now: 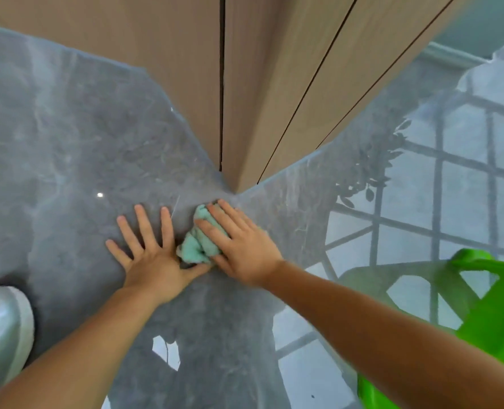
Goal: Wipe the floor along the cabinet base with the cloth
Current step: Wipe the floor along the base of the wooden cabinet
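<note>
The right hand (244,246) presses flat, fingers straight, on the crumpled mint cloth (199,246), which lies on the grey floor (67,143) just at 6 o'clock of the cabinet (185,69) corner. At the cloth's 9 o'clock the left hand (150,252) rests splayed (thumb by the cloth).

no readable text, labels or numbers

Silver shoe (1,329) at lower left, green plastic object (492,314) (partly out of frame) at lower right, well apart.
</note>
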Demonstrator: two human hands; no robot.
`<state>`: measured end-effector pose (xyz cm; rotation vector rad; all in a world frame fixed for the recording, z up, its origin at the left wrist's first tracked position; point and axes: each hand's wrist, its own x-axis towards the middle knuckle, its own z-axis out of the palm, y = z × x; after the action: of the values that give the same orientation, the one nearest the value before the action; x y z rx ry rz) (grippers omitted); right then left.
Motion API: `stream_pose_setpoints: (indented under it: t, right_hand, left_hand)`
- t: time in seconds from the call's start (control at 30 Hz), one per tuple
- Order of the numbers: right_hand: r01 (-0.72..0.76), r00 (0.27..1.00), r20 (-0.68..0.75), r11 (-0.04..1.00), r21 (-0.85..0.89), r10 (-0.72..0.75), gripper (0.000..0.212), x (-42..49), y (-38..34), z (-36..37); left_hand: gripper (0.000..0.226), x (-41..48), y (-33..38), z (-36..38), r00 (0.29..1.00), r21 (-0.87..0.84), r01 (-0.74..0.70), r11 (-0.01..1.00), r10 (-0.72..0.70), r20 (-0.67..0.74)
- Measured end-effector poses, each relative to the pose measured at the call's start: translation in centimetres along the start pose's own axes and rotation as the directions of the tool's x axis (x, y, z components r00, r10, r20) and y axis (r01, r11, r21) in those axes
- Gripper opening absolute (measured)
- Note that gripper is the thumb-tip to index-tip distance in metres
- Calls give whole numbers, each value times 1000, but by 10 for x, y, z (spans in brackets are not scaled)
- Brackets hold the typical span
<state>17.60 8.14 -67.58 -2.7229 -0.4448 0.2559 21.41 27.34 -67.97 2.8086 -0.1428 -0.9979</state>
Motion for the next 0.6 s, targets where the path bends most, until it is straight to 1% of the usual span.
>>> stream_pose_setpoints:
  t: [0.03, 0.07, 0.1, 0.13, 0.17, 0.2, 0.23, 0.27, 0.3, 0.33, 0.37, 0.43, 0.5, 0.53, 0.57, 0.6]
  right_hand:
    - [84, 996, 6, 993, -77, -84, 54, -8, 29, -9]
    - [118, 993, 11, 981, -153, -118, 53, -18, 59, -20]
    - [70, 997, -12, 973, -221, -74, 53, -27, 90, -30]
    - [-76, 995, -84, 960, -269, 56, 52, -34, 121, -42]
    - [-295, 949, -199, 913, -280, 246, 52, -39, 151, -55]
    - [-549, 825, -302, 804, -230, 478, 51, -42, 176, -68]
    - [-776, 613, -354, 622, -103, 706, 51, -43, 192, -79]
    - [-911, 361, -351, 407, 65, 864, 50, -41, 198, -88]
    - [-950, 188, -317, 254, 181, 930, 50, -33, 195, -91]
    - [-946, 147, -295, 222, 236, 944, 50, -24, 182, -89]
    - [-917, 206, -302, 291, 272, 931, 50, -15, 163, -82]
    - [-797, 412, -314, 505, 331, 855, 51, 1, 107, -56]
    - [-670, 587, -255, 638, 379, 768, 56, 7, 36, -22]
    - [-610, 673, -218, 697, 376, 707, 57, 6, 5, -9]
    - [-531, 771, -175, 769, 356, 613, 57, 3, -17, 1]
    - [-403, 876, -142, 862, 306, 461, 55, -1, -24, 6]
  left_hand:
    - [133, 0, 0, -1, 1000, 0, -2, 1000, 2, 12]
    - [134, -1, 1, -1, 1000, -5, -3, 1000, 3, 22]
    - [134, -2, 2, -2, 1000, -6, -3, 1000, 3, 28]
    - [133, -2, 2, -3, 1000, 3, -3, 1000, 3, 28]
    - [133, -2, 2, -2, 1000, 16, -2, 1000, 2, 29]
    - [133, -2, 2, -4, 999, 24, 1, 1000, -2, 41]
    - [133, -3, 3, -7, 998, 29, 3, 1000, -5, 63]
    - [133, -4, 4, -10, 996, 36, 4, 999, -7, 88]
    - [133, -4, 5, -12, 994, 44, 5, 999, -10, 111]
    - [133, -5, 6, -14, 991, 49, 7, 999, -13, 130]
    - [133, -6, 6, -16, 990, 50, 8, 999, -15, 143]
    - [133, -7, 8, -20, 986, 53, 13, 998, -22, 163]
    - [133, -8, 9, -22, 983, 54, 18, 998, -28, 181]
    - [133, -9, 9, -23, 982, 49, 20, 999, -29, 189]
    - [134, -9, 9, -24, 980, 45, 21, 999, -30, 197]
    - [135, -9, 8, -25, 978, 45, 21, 999, -30, 206]
